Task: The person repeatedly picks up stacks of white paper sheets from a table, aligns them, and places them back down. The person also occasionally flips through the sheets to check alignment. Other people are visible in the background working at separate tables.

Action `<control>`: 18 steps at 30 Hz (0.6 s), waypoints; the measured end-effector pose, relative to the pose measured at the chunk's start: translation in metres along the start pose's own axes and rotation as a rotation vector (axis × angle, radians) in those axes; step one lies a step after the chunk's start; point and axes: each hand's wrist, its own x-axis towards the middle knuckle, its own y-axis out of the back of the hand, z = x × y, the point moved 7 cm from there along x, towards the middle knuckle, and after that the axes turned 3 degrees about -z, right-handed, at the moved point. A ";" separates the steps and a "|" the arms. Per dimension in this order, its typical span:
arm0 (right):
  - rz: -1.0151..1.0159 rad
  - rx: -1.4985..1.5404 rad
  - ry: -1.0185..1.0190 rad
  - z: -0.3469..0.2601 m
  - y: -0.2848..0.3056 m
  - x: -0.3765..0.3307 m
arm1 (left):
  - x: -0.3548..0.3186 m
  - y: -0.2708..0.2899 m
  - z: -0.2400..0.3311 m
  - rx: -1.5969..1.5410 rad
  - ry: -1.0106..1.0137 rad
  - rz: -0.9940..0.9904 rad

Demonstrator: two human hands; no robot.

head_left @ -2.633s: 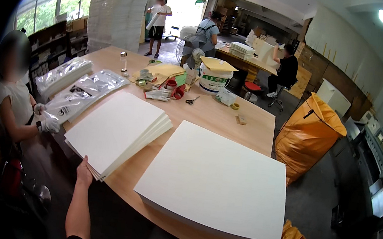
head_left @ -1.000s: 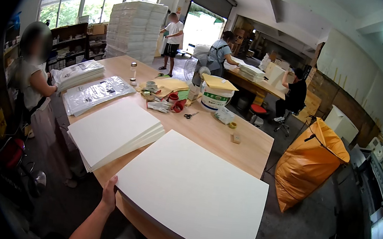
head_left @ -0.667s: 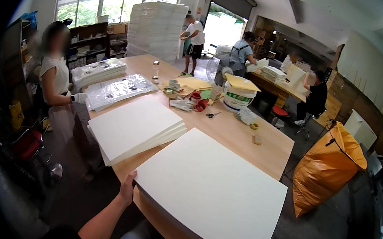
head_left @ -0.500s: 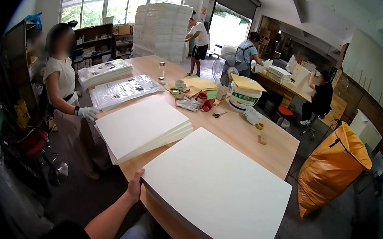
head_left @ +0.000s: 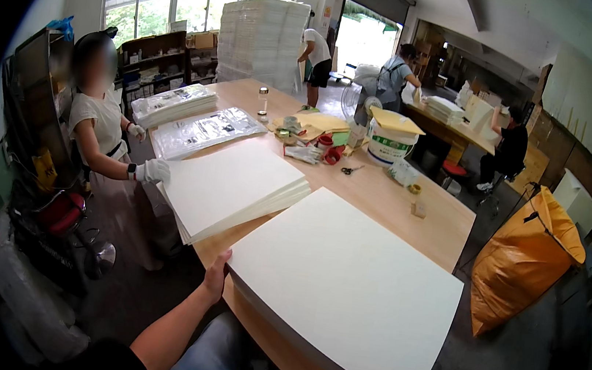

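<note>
The left hand's fingers (head_left: 224, 258) rest slightly curled at the left corner of the thick white stack (head_left: 346, 287); whether they grip it, I cannot tell. The right hand is out of view. The stack spreads rightward from those fingers on the desk (head_left: 383, 194). It looks heavy, with layers likely to slip, so best held by opposite edges from below. Beyond the fingers, leftward, sits a fanned white pile (head_left: 233, 185).
</note>
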 end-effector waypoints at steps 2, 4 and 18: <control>-0.011 0.002 -0.016 0.005 -0.005 0.001 | -0.003 0.012 0.000 0.000 -0.030 0.046; 0.001 0.008 0.000 0.002 -0.003 0.001 | -0.003 -0.005 0.004 -0.021 -0.028 0.014; -0.016 0.027 0.049 0.016 -0.006 0.005 | -0.002 -0.024 0.019 0.058 -0.265 -0.008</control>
